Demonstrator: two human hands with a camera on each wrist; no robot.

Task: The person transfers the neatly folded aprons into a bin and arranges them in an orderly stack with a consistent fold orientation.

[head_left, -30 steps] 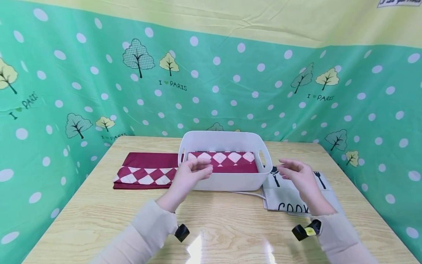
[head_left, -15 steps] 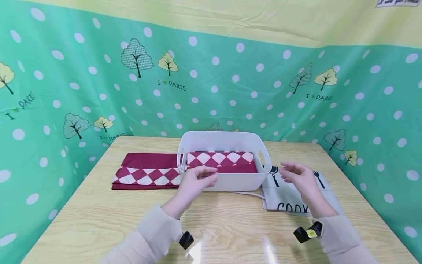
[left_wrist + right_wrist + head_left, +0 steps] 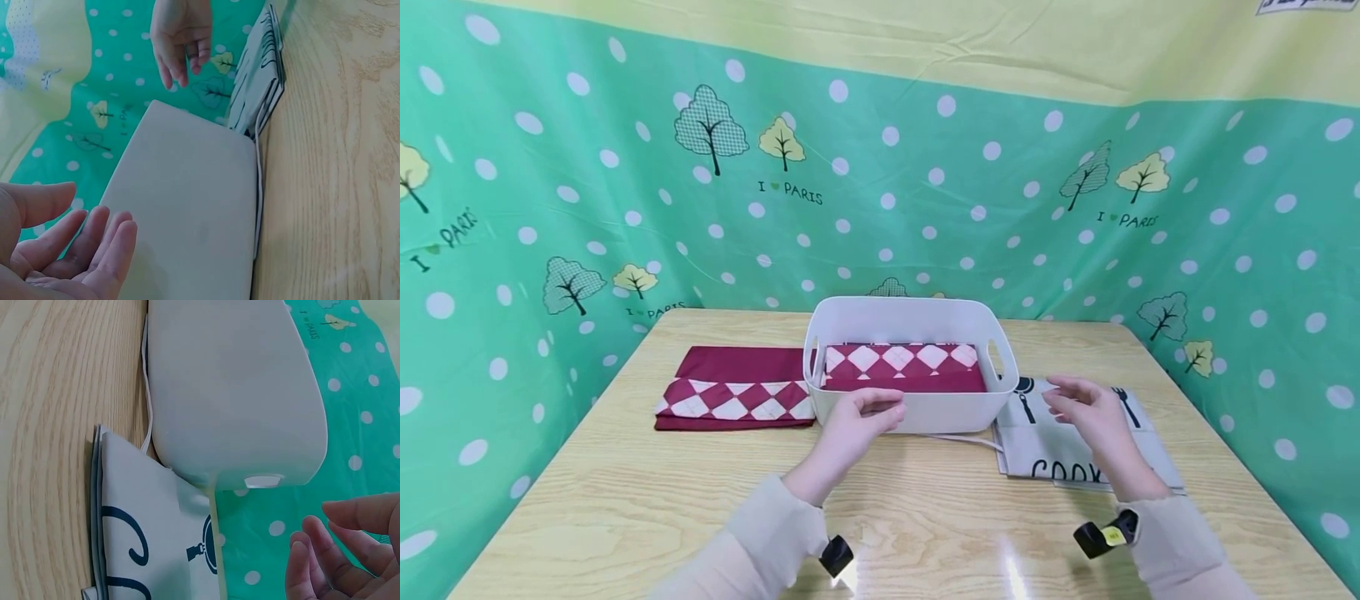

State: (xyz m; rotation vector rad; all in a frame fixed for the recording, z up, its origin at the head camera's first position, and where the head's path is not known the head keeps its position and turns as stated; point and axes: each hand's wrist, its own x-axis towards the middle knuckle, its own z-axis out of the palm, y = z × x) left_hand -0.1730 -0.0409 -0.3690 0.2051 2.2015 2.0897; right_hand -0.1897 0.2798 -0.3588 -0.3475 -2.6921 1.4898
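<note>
In the head view a white plastic basket (image 3: 943,413) with cut-out handles stands mid-table, a folded maroon cloth with white diamonds (image 3: 917,367) inside it. My left hand (image 3: 859,429) hovers before the basket's front wall, fingers relaxed and holding nothing. Above a folded grey cloth (image 3: 1033,446), printed with dark cutlery and "COOK" lettering, hangs my right hand (image 3: 1092,415), also holding nothing. In the right wrist view its loosely bent fingers (image 3: 319,547) are apart from basket and cloth. The left wrist view shows a gap between the left thumb and fingers (image 3: 115,259).
Left of the basket lies another folded maroon diamond-patterned cloth (image 3: 730,400), partly behind the basket's corner. A thin pale strap (image 3: 966,440) runs from under the basket to the grey cloth. Behind the wooden table (image 3: 925,500) hangs a green dotted curtain (image 3: 880,217).
My left hand has drifted right and back toward me, away from the basket's rim. The right hand has shifted slightly right and lower. Basket and cloths stay as they were.
</note>
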